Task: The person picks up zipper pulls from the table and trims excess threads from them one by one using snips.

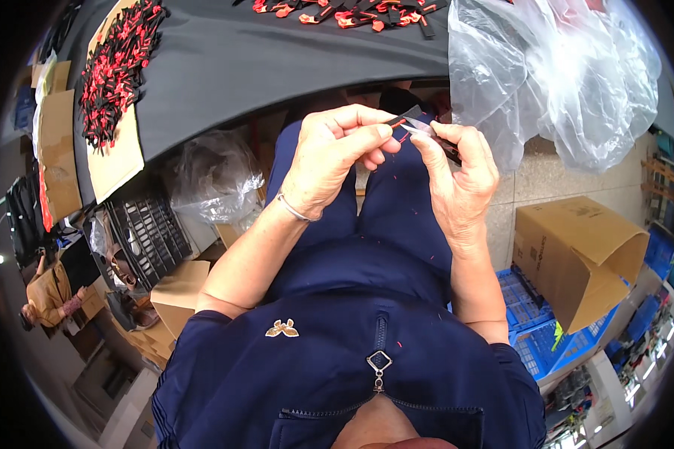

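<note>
My left hand (341, 146) is closed, thumb and forefinger pinching a small black strip (408, 114) with a bit of red on it. In my right hand (460, 172) sits a pair of thread snips (418, 127), its thin metal blades pointing left and its dark handle mostly hidden by the fingers. The blade tips meet the strip, or come very close to it, just above my lap. Whether the blades are closed on a thread is too small to tell. Tiny red thread bits lie on my dark blue trousers (389, 194).
A black-covered table (277, 60) spans the front. On it, a pile of black-and-red strips (120, 75) rests on cardboard at left, and more strips (352, 11) lie at the far edge. Clear plastic bags (554, 75) hang at right, above an open cardboard box (569, 254) on blue crates (532, 337).
</note>
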Motion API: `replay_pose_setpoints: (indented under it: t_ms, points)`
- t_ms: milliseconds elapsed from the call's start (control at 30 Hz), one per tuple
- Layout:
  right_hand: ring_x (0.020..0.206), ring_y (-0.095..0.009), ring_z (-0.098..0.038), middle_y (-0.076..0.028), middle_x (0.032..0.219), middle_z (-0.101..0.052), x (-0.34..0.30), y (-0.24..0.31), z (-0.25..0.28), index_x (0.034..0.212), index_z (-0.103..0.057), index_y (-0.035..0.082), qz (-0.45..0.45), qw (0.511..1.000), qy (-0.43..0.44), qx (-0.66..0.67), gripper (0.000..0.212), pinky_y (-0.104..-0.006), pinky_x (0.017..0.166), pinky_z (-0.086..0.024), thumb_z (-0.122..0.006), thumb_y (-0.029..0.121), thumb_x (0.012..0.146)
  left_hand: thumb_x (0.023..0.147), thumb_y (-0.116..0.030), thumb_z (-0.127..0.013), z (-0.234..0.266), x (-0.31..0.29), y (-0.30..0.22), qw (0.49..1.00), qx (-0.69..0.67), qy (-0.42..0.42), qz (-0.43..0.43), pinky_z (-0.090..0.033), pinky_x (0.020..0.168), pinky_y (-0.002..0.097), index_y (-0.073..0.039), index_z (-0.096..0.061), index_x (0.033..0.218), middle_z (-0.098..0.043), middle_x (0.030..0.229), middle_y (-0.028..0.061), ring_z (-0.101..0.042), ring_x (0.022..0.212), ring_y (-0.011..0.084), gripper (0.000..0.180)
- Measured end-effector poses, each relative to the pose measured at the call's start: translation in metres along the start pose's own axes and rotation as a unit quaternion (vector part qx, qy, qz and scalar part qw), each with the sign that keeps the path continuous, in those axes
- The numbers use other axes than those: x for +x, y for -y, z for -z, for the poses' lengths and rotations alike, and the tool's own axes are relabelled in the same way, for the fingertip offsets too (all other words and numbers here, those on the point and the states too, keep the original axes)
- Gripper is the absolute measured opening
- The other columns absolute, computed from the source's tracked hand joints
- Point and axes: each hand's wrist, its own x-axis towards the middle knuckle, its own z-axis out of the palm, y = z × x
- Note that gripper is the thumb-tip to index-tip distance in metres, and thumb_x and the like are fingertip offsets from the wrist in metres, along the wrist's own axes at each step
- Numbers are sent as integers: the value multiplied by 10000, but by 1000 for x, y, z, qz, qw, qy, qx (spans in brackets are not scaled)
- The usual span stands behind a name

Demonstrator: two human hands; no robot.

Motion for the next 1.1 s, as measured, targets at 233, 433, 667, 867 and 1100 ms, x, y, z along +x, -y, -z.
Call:
replay_pose_setpoints:
  t_ms: [233,433,667,867,1100]
  points:
    - [613,-187,-561,-54,713,-623,1,4,-2,810,-620,47,-22,1000,-16,9,176,-283,548,-452,-749,125,721,866,-93,-590,-10,-7,15,993,-115,2,-15,-462,626,195,0,-631,1025,-666,836,71,-569,670,67,189]
    - [631,-178,-574,-59,710,-617,-3,-4,-2,820,-620,31,-169,971,20,170,165,-274,574,-457,-741,101,733,869,-87,-587,-14,-6,23,990,-132,-16,-41,-460,641,197,7,-618,1053,-663,858,84,-568,676,78,209]
    - [616,-181,-566,-55,721,-627,-4,-6,0,800,-626,37,-54,998,-12,44,204,-279,561,-456,-774,120,687,852,-94,-598,-10,-4,18,996,-62,-34,-48,-445,604,177,22,-627,1032,-653,790,67,-553,630,64,215]
    - [592,-181,-547,-46,701,-628,-3,-9,1,784,-624,52,-22,1000,-2,18,212,-292,529,-444,-781,134,669,823,-100,-593,-8,-1,9,998,-5,-45,-33,-403,536,174,28,-643,913,-596,673,26,-493,555,50,164]
    - [576,-185,-528,-23,672,-605,4,-10,7,776,-621,66,55,997,31,-42,224,-290,516,-434,-783,169,660,800,-72,-565,3,5,3,1000,23,-6,-3,-361,490,177,25,-635,830,-545,623,-2,-437,518,43,123]
